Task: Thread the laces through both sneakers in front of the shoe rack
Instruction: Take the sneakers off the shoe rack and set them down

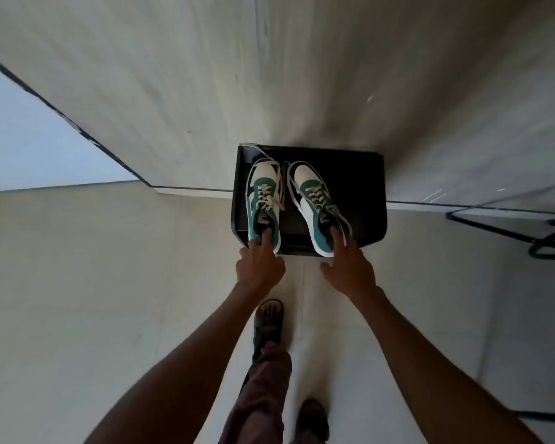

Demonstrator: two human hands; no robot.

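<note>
Sneakers, 2 of them (pixel 263 203) (pixel 314 206), sit on the black rack top (pixel 359 193) at 12 o'clock, laces looking threaded. My left fingers (pixel 265 238) and right fingers (pixel 336 238) hook into their heel openings, gripping; next I judge lifting them.

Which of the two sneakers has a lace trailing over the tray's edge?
The left sneaker, under the left hand; its lace runs past the black tray at the far-left corner.
</note>
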